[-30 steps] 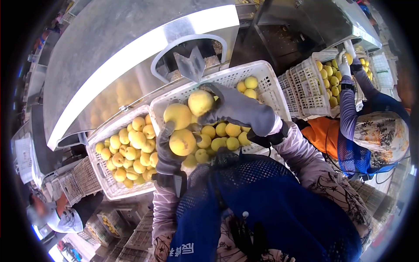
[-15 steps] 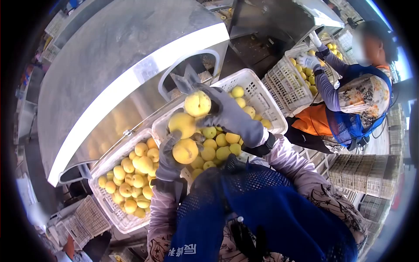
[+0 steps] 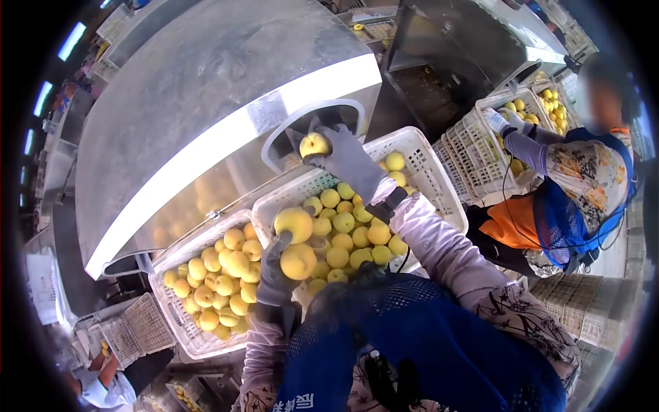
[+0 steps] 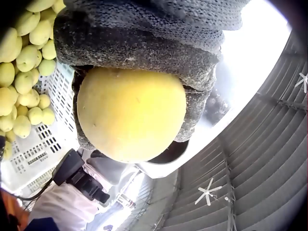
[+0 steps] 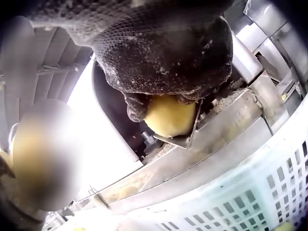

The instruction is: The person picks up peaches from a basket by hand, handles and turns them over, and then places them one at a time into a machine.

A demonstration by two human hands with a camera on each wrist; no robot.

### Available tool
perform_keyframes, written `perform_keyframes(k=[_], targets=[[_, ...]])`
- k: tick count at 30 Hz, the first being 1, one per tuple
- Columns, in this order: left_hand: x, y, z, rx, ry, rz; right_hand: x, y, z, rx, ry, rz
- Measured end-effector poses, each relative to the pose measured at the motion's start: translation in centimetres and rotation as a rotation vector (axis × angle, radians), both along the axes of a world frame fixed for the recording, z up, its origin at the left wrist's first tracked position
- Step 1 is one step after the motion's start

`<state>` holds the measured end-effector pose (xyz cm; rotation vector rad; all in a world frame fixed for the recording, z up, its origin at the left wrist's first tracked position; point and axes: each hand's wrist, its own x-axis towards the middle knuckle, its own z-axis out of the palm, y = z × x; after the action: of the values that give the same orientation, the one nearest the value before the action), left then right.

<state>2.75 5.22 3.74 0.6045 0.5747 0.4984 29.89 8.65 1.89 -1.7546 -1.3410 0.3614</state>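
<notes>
In the head view my gloved right hand [image 3: 350, 161] grips a yellow peach [image 3: 314, 144] at the arched opening of a steel machine [image 3: 226, 82]. The right wrist view has that peach right at a V-shaped metal bracket [image 5: 185, 141], under the gloved fingers. My left hand [image 3: 274, 275], in a grey glove, holds two more peaches, an upper one [image 3: 293, 224] and a lower one [image 3: 298, 261], over the near crate. One large peach [image 4: 132, 115] fills the middle of the left wrist view, with dusty glove fingers curled around it.
A white crate [image 3: 449, 192] of yellow-green peaches stands below my hands. Left of it, another crate [image 3: 199, 351] holds yellower peaches. On the right a person [image 3: 583, 172] reaches into a further crate [image 3: 473, 134]. Another person [image 3: 103, 384] is at lower left.
My right hand has moved away from my left hand and up to the machine's opening, carrying one peach. My left hand keeps its two peaches. The person at right has straightened up.
</notes>
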Motion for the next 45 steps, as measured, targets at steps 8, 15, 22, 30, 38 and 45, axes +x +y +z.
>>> perform_keyframes(k=[8, 15, 22, 30, 38, 45], targets=[[2.0, 0.4, 0.4, -0.007, 0.063, 0.074, 1.4, -1.0, 7.6, -0.056, 0.636, 0.168], [4.4, 2.9, -1.4, 0.795, 0.137, -0.010, -2.6, -8.3, 5.6, -0.160, 0.051, 0.392], [6.8, 4.0, 4.3, 0.357, 0.263, -0.062, -1.7, -8.0, 7.3, -0.227, -0.070, 0.348], [8.8, 6.3, 2.6, 0.565, 0.588, -0.075, -1.4, -4.9, 2.9, -0.055, -0.072, 0.103], [3.3, 5.1, -3.6, 0.905, 0.262, 0.123, 0.4, 3.3, -2.1, 0.000, -0.239, -0.053], [3.9, 3.7, -2.4, 0.871, 0.350, 0.149, -1.4, -2.8, 6.8, -0.053, 0.382, 0.090]])
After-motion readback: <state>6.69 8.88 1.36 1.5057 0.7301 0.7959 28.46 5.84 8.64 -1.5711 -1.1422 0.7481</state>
